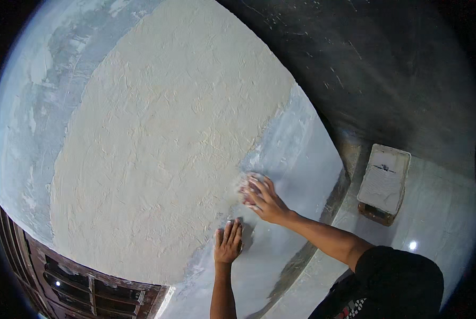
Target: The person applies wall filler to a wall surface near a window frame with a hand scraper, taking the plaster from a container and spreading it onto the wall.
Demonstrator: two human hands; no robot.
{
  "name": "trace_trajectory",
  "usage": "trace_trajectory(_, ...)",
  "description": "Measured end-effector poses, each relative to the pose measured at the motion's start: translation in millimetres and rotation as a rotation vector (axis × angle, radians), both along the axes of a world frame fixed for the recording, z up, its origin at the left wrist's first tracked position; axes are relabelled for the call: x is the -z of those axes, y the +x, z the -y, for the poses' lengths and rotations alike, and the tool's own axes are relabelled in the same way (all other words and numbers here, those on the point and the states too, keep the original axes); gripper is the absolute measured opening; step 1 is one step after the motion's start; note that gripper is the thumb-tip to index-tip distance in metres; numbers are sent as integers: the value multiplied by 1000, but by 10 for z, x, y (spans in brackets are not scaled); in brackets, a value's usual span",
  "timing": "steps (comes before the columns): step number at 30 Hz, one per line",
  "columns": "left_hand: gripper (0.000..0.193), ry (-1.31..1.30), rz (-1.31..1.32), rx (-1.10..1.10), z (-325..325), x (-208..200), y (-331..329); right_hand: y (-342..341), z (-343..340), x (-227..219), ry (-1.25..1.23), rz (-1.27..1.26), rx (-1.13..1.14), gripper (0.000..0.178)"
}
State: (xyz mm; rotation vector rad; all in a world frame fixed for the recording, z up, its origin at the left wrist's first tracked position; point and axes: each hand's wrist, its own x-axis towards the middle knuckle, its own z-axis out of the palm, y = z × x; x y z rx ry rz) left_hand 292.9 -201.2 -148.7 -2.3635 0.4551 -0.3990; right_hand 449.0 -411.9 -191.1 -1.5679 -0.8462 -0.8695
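A pale wall (pixel 312 154) fills most of the head view, with a large rough cream-white coated patch (pixel 158 127) across its middle. At the patch's right edge, my right hand (pixel 271 203) is closed round a reddish wad (pixel 248 185) smeared with white and presses it to the wall. The wad is blurred, so I cannot tell if it is cloth or sponge. Lower and a little to the left, my left hand (pixel 228 242) rests on the wall near the patch's lower right edge. Its fingers are stretched out and it holds nothing visible.
On the pale floor (pixel 434 212) at the right stands a rectangular tub (pixel 379 215) with whitish paste in it. A dark wall (pixel 397 80) rises behind it. A brown barred window frame (pixel 36 255) borders the wall at the lower left.
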Motion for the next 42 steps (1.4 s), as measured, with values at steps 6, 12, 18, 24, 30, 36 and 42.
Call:
trace_trajectory(6, 67, -9, -8, -10, -36, -1, 8, -35, -66, 358, -96, 7, 12, 61)
trace_trajectory(12, 70, -19, -1, -2, 15, 1, 15, 128, 60, -303, 56, 28, -6, 70)
trace_trajectory(18, 67, -34, 5, -1, -44, 17, 34, -53, -27, 403, -39, -66, -30, 70)
trace_trajectory(24, 66, -17, 15, -8, 47, -3, 34, 90, -33, -451, 74, -27, 0, 61)
trace_trajectory(30, 68, 15, 15, -24, -11, 5, 23, -183, -63, 294, -42, -59, -32, 57)
trace_trajectory(36, 69, 36, 50, 30, 1, 4, 58, 63, -114, -590, 83, -27, -39, 66)
trace_trajectory(42, 70, 6, 3, -33, 69, -49, 13, -170, -134, 149, -25, -38, -38, 67)
